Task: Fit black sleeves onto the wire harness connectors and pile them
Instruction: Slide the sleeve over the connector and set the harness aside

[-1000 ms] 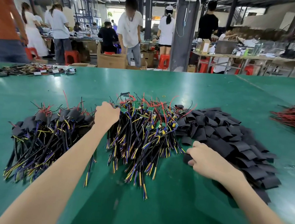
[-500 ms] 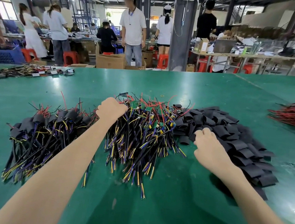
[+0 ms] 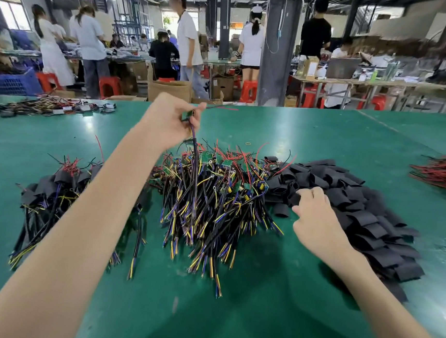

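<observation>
Leftmost, the finished pile point(image 3: 60, 197) of sleeved harnesses lies on the green worktop point(image 3: 230, 317), set apart, likely so that done pieces do not mix with the rest. Next, the left hand point(image 3: 172, 121) is raised above the worktop, its grip closed around the top end of one harness point(image 3: 194, 146). The cable hangs from the fist down into the middle pile point(image 3: 213, 200) of bare harnesses, probably lifted to draw it free of the tangle. Further right, the right hand point(image 3: 317, 220) sits low on the sleeve pile point(image 3: 368, 216), its grip apparently pinching one black sleeve point(image 3: 293, 199) at the pile's left edge. Harness and sleeve are well apart, one high and one low, and must meet before fitting. Red wires point(image 3: 445, 172) lie far right.
</observation>
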Demonstrator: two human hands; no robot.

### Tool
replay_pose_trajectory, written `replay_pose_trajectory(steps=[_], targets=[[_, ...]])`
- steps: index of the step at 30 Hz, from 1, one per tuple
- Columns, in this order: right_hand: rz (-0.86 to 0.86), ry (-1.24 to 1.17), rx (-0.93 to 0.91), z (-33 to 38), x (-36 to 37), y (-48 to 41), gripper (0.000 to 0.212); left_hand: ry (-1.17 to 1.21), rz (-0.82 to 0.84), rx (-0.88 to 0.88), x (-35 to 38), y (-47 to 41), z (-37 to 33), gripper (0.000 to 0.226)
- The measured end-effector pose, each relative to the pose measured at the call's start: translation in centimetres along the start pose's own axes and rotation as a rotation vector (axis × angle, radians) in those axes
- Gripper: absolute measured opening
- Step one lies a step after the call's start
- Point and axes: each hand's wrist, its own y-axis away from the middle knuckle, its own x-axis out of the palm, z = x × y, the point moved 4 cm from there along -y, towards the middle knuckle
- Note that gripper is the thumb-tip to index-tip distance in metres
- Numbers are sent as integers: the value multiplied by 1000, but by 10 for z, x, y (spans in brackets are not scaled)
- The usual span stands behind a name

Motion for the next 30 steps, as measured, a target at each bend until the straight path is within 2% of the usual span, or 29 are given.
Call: replay_pose_trajectory(steps=[2,6,9,10,12,14,18,22,30], targets=[[-28,-50,-7,2,-1,0,26,-229,-25,133,5,11,-14,22],[-54,-244,33,10,-3,1,30,-861,-39,665,19,46,-34,15],[-70,-400,29,17,-2,3,35,-1142,7,970,19,77,-15,8],[-81,-407,2,19,-2,4,35,-1186,18,990,15,82,-2,9],[-112,-465,-14,22,-2,6,34,-1181,30,904,0,84,26,12],[-138,-509,-31,25,-3,7,32,-1097,12,790,-21,84,51,13],[-159,-552,-105,31,-3,8,32,-918,-6,706,-49,86,81,19],[-161,-620,-117,34,-4,10,23,-878,23,713,-59,90,87,28],[-168,-655,-171,37,-1,12,32,-820,128,675,-61,93,93,25]])
